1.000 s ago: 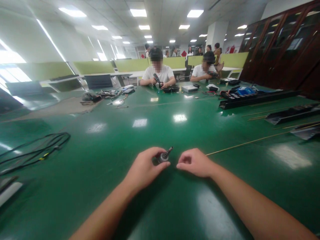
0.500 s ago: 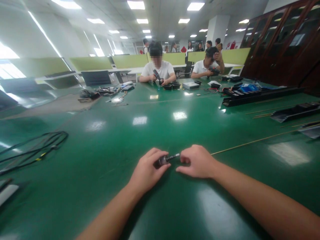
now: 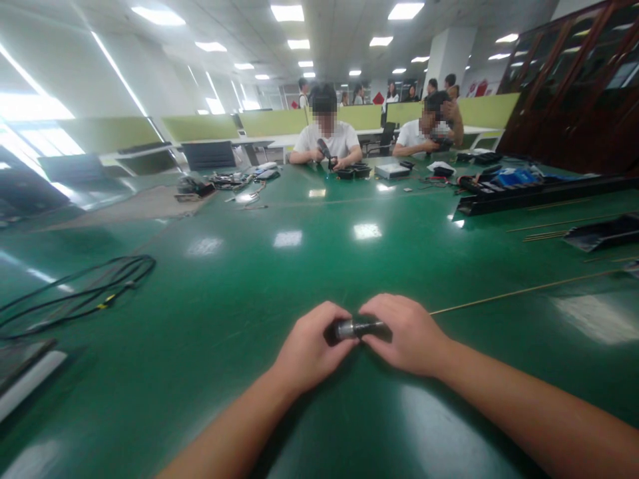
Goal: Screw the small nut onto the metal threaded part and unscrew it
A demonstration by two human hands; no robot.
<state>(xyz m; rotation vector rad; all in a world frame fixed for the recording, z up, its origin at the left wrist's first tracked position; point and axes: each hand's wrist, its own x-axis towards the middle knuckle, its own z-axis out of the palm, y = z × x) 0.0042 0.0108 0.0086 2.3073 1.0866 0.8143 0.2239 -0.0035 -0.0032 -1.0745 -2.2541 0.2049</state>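
My left hand (image 3: 319, 346) is closed around one end of a dark cylindrical piece with a silver band (image 3: 345, 328), held low over the green table. My right hand (image 3: 407, 332) has its thumb and fingers around the other, darker end of it. The fingertips of both hands nearly meet at the middle of the piece, and each palm hides part of it. Just past my right hand, a thin brass-coloured rod (image 3: 499, 297) runs off to the right; its near end is hidden behind the hand.
Black cables (image 3: 124, 286) lie coiled on the left, near a flat pale-edged object (image 3: 32, 379). Long black channels (image 3: 539, 193) and thin rods (image 3: 546, 235) lie on the right. Across the green table (image 3: 239, 279), two people sit by black cases (image 3: 353, 171) and a grey box (image 3: 392, 171).
My right hand has closed on the free, thin end of the dark piece, which showed between the hands before. The whole view has shifted slightly.
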